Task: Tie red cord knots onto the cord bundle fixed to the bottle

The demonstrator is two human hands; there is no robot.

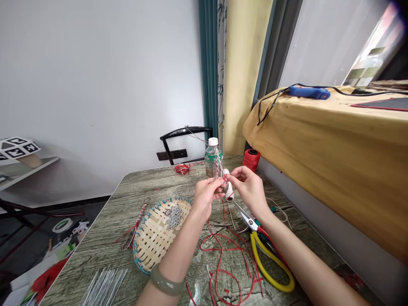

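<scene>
A red and white braided cord [218, 160] hangs from the neck of a plastic bottle [210, 161] with a white cap and green label. My left hand [206, 193] pinches the cord's lower end. Facing it, my right hand [248, 187] has thumb and forefinger closed on the red strand at the same spot; the exact knot is hidden by the fingers. Just behind the fingers is a white thread spool [229, 194]. Loose red cord [219, 255] trails in loops over the table below. Scissors [252, 223] with yellow and red handles lie under my right forearm.
A woven bamboo tray [149, 244] holds grey metal rings [174, 216]. Thin metal wires [105, 287] lie at front left. A red thread spool [251, 160] stands at back right. Red and white scraps [182, 169] lie near the far edge. A cloth-covered surface [318, 140] rises at right.
</scene>
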